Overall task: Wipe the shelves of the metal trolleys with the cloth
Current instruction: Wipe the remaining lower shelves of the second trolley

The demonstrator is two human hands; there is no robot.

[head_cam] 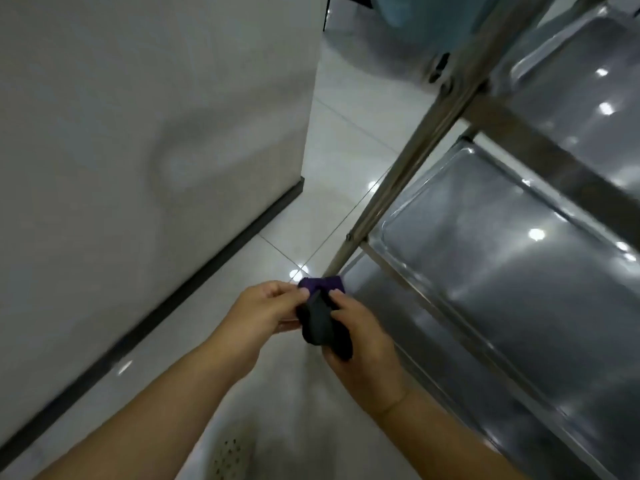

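A small dark cloth (320, 315), purple on one side and black on the other, is bunched between both hands in the lower middle of the head view. My left hand (263, 310) pinches its left edge with thumb and fingers. My right hand (360, 337) grips its right side, the cloth draped over the fingers. The metal trolley (374, 213) stands to the right with shiny steel shelves: a middle shelf (502, 271), a lower shelf (401, 299) just right of the cloth, and an upper shelf (581, 109). The hands are beside the trolley's corner leg, not touching it.
A pale wall (138, 133) with a dark skirting board (194, 275) runs along the left. Glossy white floor tiles (346, 140) lie between wall and trolley. Blue fabric (426, 15) and a black frame sit at the far top. A light perforated shoe (228, 455) shows at the bottom.
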